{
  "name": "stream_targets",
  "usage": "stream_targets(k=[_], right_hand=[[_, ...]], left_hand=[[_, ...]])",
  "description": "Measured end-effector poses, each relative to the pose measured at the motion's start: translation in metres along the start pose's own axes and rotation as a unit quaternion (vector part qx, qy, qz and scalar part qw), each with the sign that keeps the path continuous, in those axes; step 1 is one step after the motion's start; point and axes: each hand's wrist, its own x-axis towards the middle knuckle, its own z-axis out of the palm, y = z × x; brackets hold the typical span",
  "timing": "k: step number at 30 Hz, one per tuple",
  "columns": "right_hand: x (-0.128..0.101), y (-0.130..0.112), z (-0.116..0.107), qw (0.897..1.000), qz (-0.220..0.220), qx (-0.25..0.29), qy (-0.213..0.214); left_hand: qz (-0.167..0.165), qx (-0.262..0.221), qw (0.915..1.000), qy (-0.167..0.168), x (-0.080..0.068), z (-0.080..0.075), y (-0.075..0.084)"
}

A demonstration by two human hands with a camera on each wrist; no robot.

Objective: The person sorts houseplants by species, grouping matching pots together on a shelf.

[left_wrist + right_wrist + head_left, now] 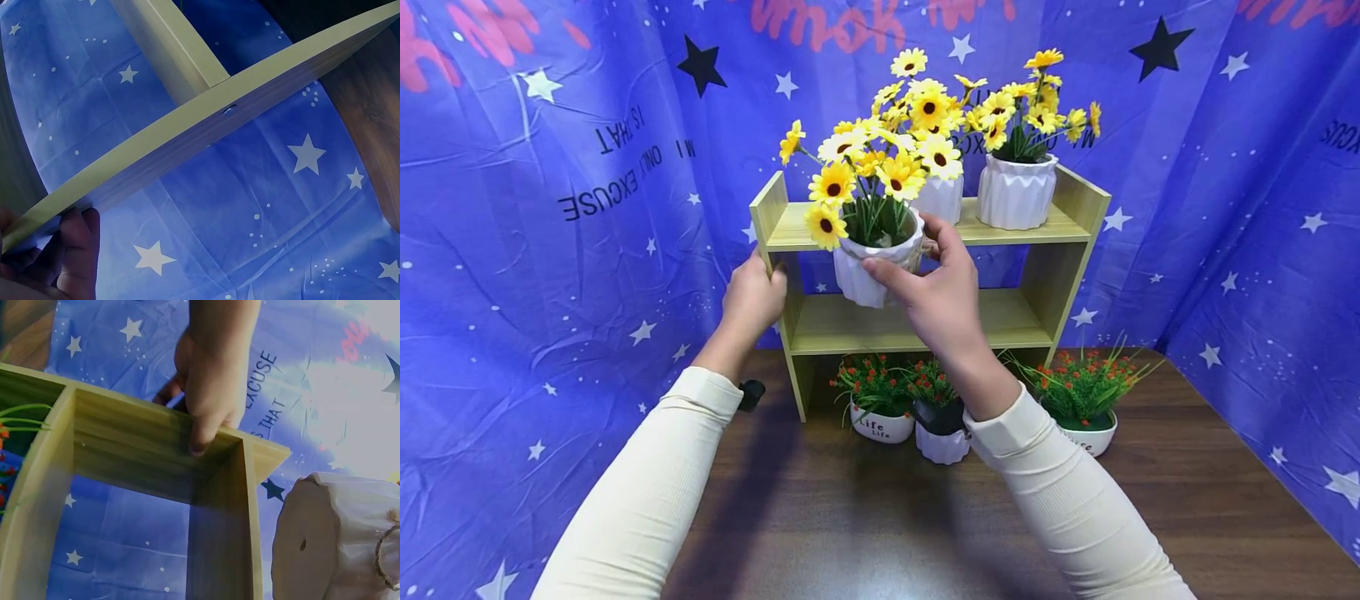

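In the head view my right hand holds a white ribbed flowerpot by its rim and side, thumb in front. Yellow daisy-like flowers rise from it. The pot hangs in front of the top board of a small wooden shelf, and its underside shows in the right wrist view. My left hand grips the shelf's left side panel near the top; in the right wrist view its thumb lies on the panel's inner face. Two more white pots of yellow flowers, a right one and a middle one, stand on the top board.
Below the shelf, on the dark wooden table, stand an oval white planter with red-flowered greenery, a ribbed white pot and another planter at the right. A blue star-patterned cloth hangs behind and at both sides.
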Motion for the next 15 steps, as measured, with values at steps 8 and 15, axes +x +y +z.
stream_targets(k=[8, 15], right_hand=[[0.018, 0.001, 0.009, 1.0, 0.021, 0.022, 0.004], [0.033, -0.002, 0.024, 0.999, 0.034, 0.027, -0.005]], left_hand=[[0.004, -0.007, 1.0, 0.004, 0.0, 0.002, 0.0], [0.006, -0.008, 0.9999, 0.013, 0.001, 0.002, -0.001]])
